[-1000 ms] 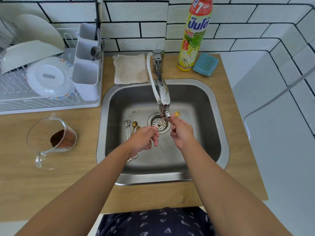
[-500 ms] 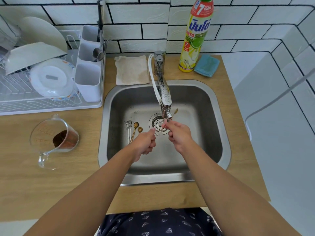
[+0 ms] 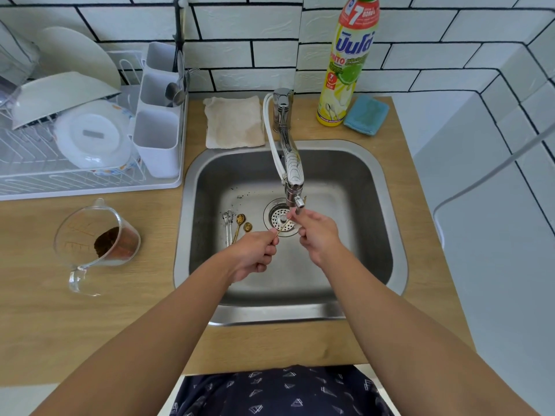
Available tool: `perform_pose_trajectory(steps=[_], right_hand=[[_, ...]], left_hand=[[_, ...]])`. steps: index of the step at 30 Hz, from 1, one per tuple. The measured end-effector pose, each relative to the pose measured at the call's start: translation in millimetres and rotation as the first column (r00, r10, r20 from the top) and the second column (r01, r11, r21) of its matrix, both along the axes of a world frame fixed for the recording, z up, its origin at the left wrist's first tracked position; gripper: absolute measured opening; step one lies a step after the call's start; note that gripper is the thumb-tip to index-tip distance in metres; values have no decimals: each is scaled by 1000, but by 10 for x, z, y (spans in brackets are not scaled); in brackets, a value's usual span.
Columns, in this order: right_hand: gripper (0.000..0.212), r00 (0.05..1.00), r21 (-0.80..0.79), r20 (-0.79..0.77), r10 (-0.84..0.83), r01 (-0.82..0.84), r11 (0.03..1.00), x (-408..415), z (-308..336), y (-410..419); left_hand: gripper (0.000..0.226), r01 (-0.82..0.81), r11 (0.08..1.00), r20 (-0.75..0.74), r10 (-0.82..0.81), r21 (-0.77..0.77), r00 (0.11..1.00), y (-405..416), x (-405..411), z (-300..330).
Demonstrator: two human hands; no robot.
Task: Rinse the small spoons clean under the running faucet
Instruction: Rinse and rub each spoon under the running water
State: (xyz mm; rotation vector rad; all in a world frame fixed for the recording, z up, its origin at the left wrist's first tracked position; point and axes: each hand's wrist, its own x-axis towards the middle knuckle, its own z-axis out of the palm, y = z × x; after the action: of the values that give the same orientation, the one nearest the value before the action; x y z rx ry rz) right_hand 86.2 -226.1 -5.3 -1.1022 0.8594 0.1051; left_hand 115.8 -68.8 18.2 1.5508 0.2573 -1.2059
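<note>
Hands meet just under the faucet [image 3: 292,172]. I see my left hand [image 3: 255,253] pinch the gold spoon [image 3: 282,228] by its handle, and my right hand [image 3: 318,235] pinch its bowl end. More small spoons [image 3: 234,226] lie left of the faucet, in the sink [image 3: 384,223].

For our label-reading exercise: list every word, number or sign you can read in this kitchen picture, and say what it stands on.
"7": large numeral on the red neck band of the dish soap bottle.
"7", "NEW": small red badge lower on that bottle.
Large blue Thai brand word on that bottle: I cannot transcribe it reliably.
"INTO": partly legible beneath the brand.
Measuring cup: orange markings, too faint to read.
</note>
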Motion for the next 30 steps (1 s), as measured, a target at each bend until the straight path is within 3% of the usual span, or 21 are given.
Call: perform_pose_trajectory(steps=[2,4,9,12,14,18,21,24,27,30], right_hand=[[9,986,-5,-16,168,-168,986,-68,-6,91],[6,974,4,-13,226,-226,974,-105,9,127],[24,999,48,8,-48,47,998,23,-6,-38],[16,983,38,-9,181,-180,983,-30,-6,49],[8,969,38,-5,248,-248,968,-46,-11,41],[18,1000,66,-2,5,-5,998,46,-21,-93],[8,997,43,1,-79,79,996,57,-22,-80],[7,999,44,-6,-31,31,999,6,-28,-28],[7,989,69,-26,148,-146,987,-81,-39,103],[12,996,64,-18,89,-88,994,-8,-7,68]], left_hand=[[37,-13,1000,2,13,5,1000,-8,19,6],[38,-29,1000,-15,29,5,999,-3,28,0],[36,-29,999,-69,26,-34,997,5,14,3],[41,-30,999,-62,28,-18,998,-12,14,31],[41,-20,1000,-57,19,-12,998,-3,17,36],[43,-5,998,-90,0,-64,996,7,20,39],[39,75,996,42,-73,-53,996,-28,12,46],[35,136,990,213,-140,35,967,-20,17,40],[35,82,996,226,-77,-15,971,19,43,33],[35,82,996,220,-70,-43,973,55,42,33]])
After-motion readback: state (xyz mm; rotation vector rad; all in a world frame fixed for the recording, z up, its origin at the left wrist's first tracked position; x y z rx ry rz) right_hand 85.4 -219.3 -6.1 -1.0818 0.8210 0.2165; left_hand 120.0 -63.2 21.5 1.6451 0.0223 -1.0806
